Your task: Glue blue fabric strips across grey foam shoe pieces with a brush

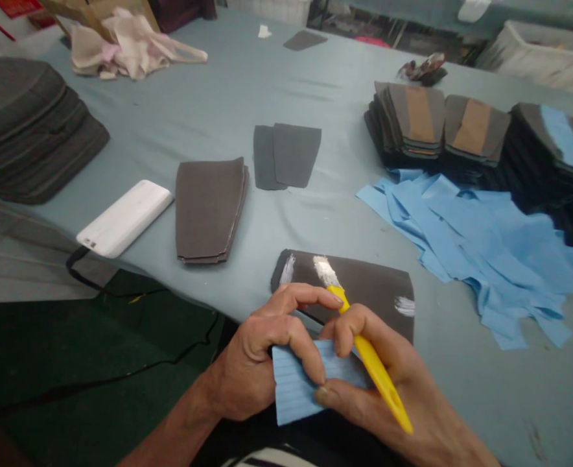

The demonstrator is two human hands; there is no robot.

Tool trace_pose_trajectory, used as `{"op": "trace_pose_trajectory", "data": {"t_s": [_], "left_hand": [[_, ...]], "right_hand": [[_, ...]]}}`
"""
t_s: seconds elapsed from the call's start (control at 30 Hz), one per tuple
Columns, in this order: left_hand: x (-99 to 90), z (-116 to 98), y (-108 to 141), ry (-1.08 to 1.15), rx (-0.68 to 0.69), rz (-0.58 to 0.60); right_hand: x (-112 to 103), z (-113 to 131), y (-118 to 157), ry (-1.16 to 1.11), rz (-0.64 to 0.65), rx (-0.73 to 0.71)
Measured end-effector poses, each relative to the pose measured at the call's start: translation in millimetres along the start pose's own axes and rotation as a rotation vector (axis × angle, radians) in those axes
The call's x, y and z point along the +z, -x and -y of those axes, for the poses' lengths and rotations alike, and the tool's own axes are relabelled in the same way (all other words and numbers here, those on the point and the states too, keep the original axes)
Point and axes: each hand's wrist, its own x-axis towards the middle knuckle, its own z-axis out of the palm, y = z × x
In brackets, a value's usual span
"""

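Yellow plastic made the slim brush (374, 360) stand out, pinched between the thumb and curled fingers of the right hand (381, 389). Its bristles, thick with something white, perhaps glue, though the blur made that hard to judge, hung just over a dark grey panel (371, 292) with white smears on it. The left hand (260, 360) was curled, not spread, its fingers gripping a ribbed blue strip (296, 389) that overlapped the panel's near edge. The panel lay on a pale blue-grey table cover (228, 104). Beyond it were a dark stack (209, 207), two dark pieces (289, 155), and a white power bank (124, 217) with a black cable. To the right, loose blue sheets (471, 253) lay before piled dark pieces (417, 123).
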Motion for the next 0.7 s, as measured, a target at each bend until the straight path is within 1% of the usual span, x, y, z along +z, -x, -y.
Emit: {"op": "trace_pose_trajectory", "data": {"t_s": [0.03,0.07,0.1,0.2,0.23,0.27,0.3,0.37,0.4,0.47,0.57,0.63,0.7], "left_hand": [[0.1,0.5,0.4,0.033,0.0,0.007],[0.5,1.1,1.7,0.062,-0.003,-0.014],[1.2,2.1,4.0,0.086,-0.022,-0.07],[4.0,6.4,16.2,0.163,-0.162,-0.375],[4.8,8.1,20.9,0.213,-0.214,-0.44],[5.6,9.9,25.2,0.273,-0.252,-0.453],[6.3,11.4,28.5,0.336,-0.28,-0.421],[7.9,12.8,31.6,0.416,-0.32,-0.309],[8.9,12.5,31.3,0.424,-0.34,-0.268],[11.4,10.1,28.2,0.417,-0.389,-0.234],[15.9,6.1,23.0,0.356,-0.444,-0.238],[19.1,5.9,21.2,0.229,-0.446,-0.295],[22.1,7.7,20.2,0.11,-0.426,-0.36]], "right_hand": [[-0.1,1.4,-1.4,0.01,0.021,-0.004],[0.3,2.6,-2.5,0.033,0.018,-0.025],[1.3,3.6,-3.3,0.069,-0.009,-0.06],[5.4,5.5,-3.3,0.192,-0.129,-0.157],[6.8,6.0,-2.8,0.207,-0.162,-0.18],[8.0,6.5,-2.5,0.208,-0.181,-0.196],[8.9,7.0,-2.4,0.198,-0.193,-0.215],[10.2,7.7,-3.2,0.182,-0.202,-0.233],[10.6,7.7,-3.7,0.184,-0.197,-0.227],[11.2,6.6,-3.8,0.203,-0.192,-0.194],[11.4,2.0,-0.4,0.252,-0.245,-0.102],[11.1,-1.3,1.9,0.277,-0.288,-0.057],[10.6,-3.3,0.8,0.293,-0.293,-0.065]]}}
